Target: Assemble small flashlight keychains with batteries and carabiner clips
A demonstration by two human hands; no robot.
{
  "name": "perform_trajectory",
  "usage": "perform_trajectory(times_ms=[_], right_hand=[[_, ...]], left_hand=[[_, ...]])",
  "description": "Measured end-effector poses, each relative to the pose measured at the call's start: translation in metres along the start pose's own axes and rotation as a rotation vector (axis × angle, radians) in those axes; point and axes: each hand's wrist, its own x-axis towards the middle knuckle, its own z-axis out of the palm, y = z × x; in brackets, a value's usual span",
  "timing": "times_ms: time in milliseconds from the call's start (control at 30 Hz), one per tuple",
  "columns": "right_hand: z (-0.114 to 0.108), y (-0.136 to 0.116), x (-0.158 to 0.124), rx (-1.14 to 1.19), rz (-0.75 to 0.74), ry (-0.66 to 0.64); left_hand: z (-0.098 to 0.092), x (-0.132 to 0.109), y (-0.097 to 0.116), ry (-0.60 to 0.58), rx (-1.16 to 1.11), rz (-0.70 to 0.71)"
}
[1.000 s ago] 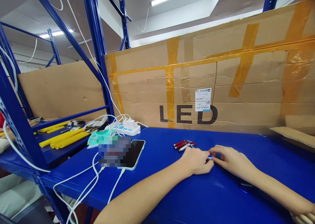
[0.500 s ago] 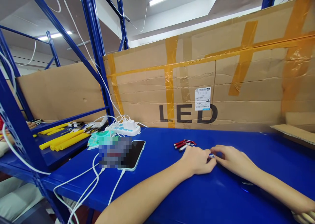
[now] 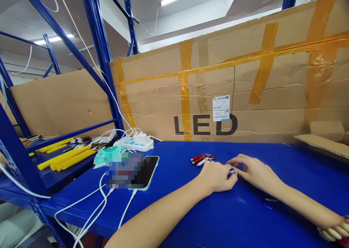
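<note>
My left hand (image 3: 216,177) rests over the blue table top, its fingers closed on a small blue and silver cylinder (image 3: 231,171). Only one shiny end of that piece shows; the fingers hide the rest. From the right, my right hand (image 3: 252,170) reaches in with bent fingers, and its fingertips meet at the same piece. Just beyond my left hand lie several slim red metal pens (image 3: 200,158), with a silver one (image 3: 203,162) beside them. A thin blue, shiny item (image 3: 270,203) lies partly in shadow under my right forearm.
To the left are a phone (image 3: 148,171) with a white cable, a blurred-out patch, a green packet (image 3: 107,155) and a white power strip (image 3: 139,143). Yellow tubes (image 3: 72,159) lie past the blue rack post. A taped cardboard panel (image 3: 160,106) stands behind; a cardboard flap (image 3: 324,146) is at right.
The view has shifted slightly, so everything sits a little further left. My right fingers have come a bit further over my left fingertips. The pens beyond lie as before.
</note>
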Motion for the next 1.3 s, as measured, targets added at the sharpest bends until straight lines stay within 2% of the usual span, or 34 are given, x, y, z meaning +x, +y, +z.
perform_trajectory(times_ms=[300,433,600,867,967,1100,1300], right_hand=[[0.0,-0.001,0.001,0.039,0.054,0.004],[0.003,0.002,0.001,0.04,0.033,-0.027],[0.005,0.006,0.0,0.027,-0.019,0.006],[0.001,0.0,-0.001,-0.01,-0.013,-0.02],[0.0,0.001,-0.001,-0.021,0.013,-0.024],[-0.003,0.002,0.0,-0.024,0.026,-0.027],[-0.011,0.002,0.001,0.051,0.069,-0.129]], left_hand=[[0.0,0.001,-0.001,-0.001,0.001,-0.004],[0.0,0.001,-0.001,-0.006,0.004,0.001],[0.001,0.001,-0.002,-0.007,0.016,0.01],[0.003,0.001,-0.001,-0.011,0.035,0.016],[0.002,0.002,-0.003,0.003,-0.028,-0.038],[0.002,0.004,-0.008,0.063,-0.222,-0.202],[0.003,0.005,-0.011,0.096,-0.359,-0.304]])
